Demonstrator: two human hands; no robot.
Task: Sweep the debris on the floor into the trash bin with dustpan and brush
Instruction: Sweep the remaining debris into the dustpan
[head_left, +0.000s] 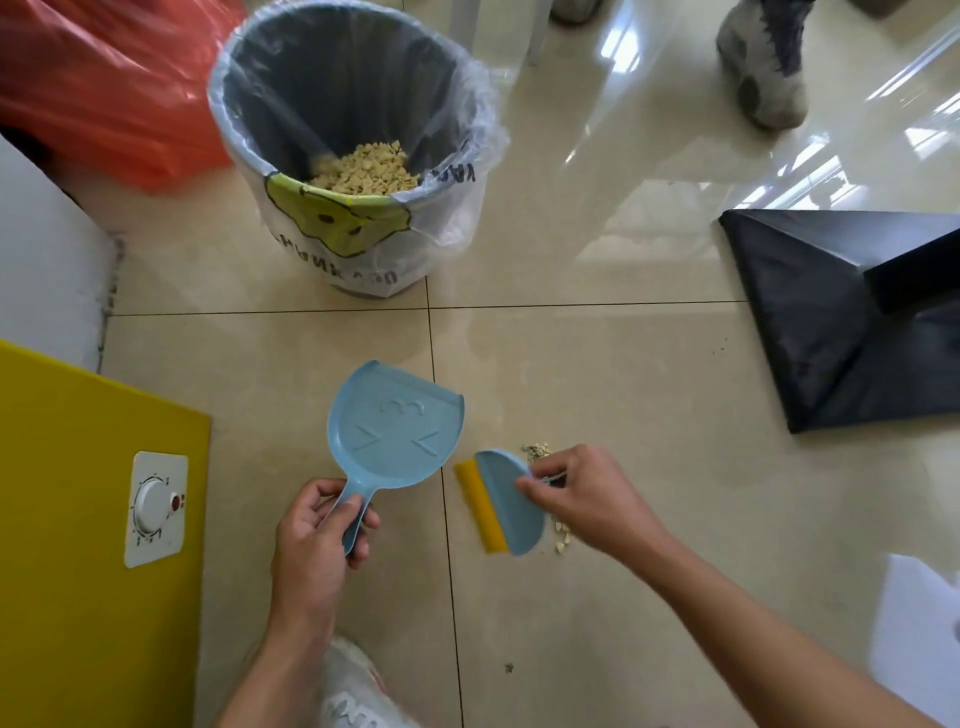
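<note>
left hand (317, 525) grips dustpan (397, 431) by its handle, pan empty. right hand (582, 499) pinches brush (506, 501) at its top. debris (537, 451) at 12 o'clock of brush: light, loose, likely scatters. trash bin (270, 135) at 11.

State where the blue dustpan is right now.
In the head view the dustpan is at lower centre, its handle gripped by the left hand, just left of the brush and nearer than the trash bin.
</note>
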